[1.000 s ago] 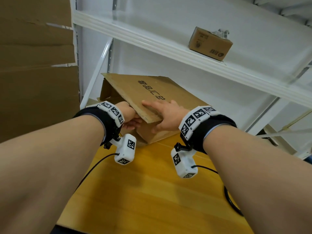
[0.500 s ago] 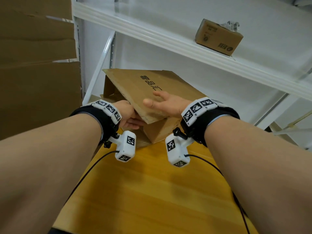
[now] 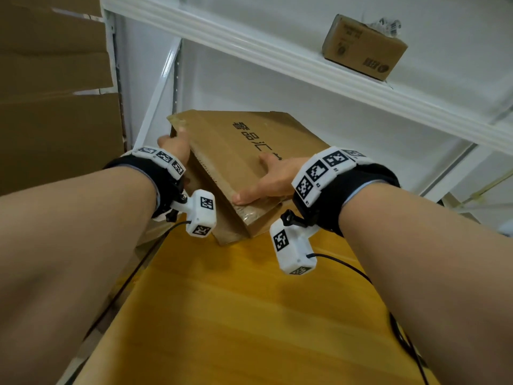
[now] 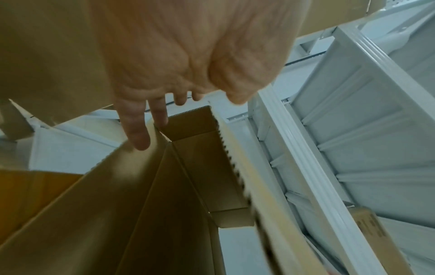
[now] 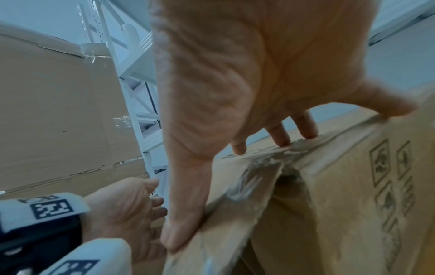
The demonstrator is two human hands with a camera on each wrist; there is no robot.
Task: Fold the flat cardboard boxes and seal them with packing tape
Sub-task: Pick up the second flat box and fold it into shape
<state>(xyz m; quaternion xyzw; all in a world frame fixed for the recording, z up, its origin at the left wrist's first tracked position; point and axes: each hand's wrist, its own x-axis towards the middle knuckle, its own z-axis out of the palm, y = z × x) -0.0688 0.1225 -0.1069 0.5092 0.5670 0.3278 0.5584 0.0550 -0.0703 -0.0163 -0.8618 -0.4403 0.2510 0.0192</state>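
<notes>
A brown cardboard box (image 3: 236,151) with black printed characters stands tilted at the far end of the yellow table (image 3: 249,315). My left hand (image 3: 173,144) reaches to its far left corner. In the left wrist view, the left hand (image 4: 169,74) has straight fingers that touch the edge of a flap, with the open inside of the box (image 4: 193,167) below. My right hand (image 3: 270,177) lies flat on the top panel near its front corner. In the right wrist view, the right hand (image 5: 235,111) has spread fingers pressing the box (image 5: 329,186), the thumb along the panel's edge.
A white metal shelf (image 3: 277,51) runs overhead with a small closed carton (image 3: 363,47) on it. Large cardboard cartons (image 3: 55,120) are stacked at the left. Crinkled clear tape (image 3: 249,215) covers the box's front corner. Black cables (image 3: 402,329) trail over the table.
My left hand has left the underside of the near flap and moved up to the far left corner. My right hand slid toward the front corner, and the top panel now lies lower.
</notes>
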